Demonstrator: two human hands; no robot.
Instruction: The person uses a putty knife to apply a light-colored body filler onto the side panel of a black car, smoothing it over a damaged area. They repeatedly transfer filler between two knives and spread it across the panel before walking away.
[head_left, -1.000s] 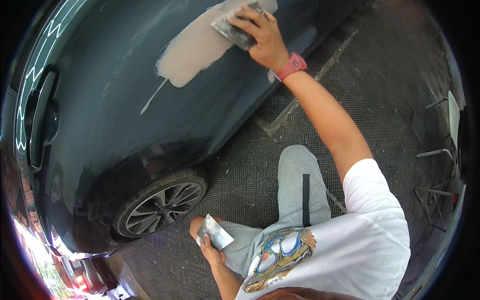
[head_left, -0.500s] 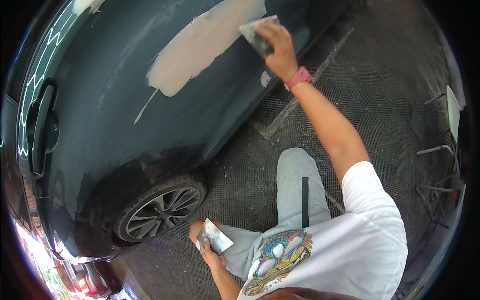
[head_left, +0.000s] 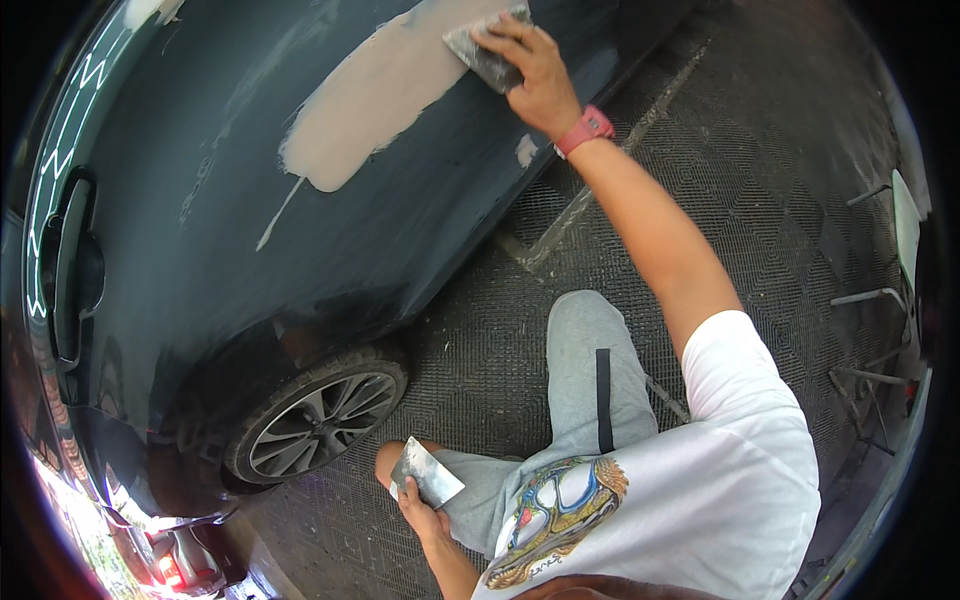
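A large patch of pinkish-beige filler covers part of the dark car panel, with a thin streak trailing from its lower left end. My right hand, a pink watch on its wrist, grips a flat metal putty spreader. The spreader lies against the panel at the patch's right edge. Down by my left knee, my left hand is closed on a second flat metal spreader, which has some light filler on its face. A small filler spot sits near the panel's lower edge.
The car's wheel stands close to my left knee, and a door handle is at far left. Dark textured mats cover the floor. A metal-legged chair stands at the right.
My right hand has moved left with its spreader, from beside the filler onto the patch's right edge. My left hand has stayed almost still.
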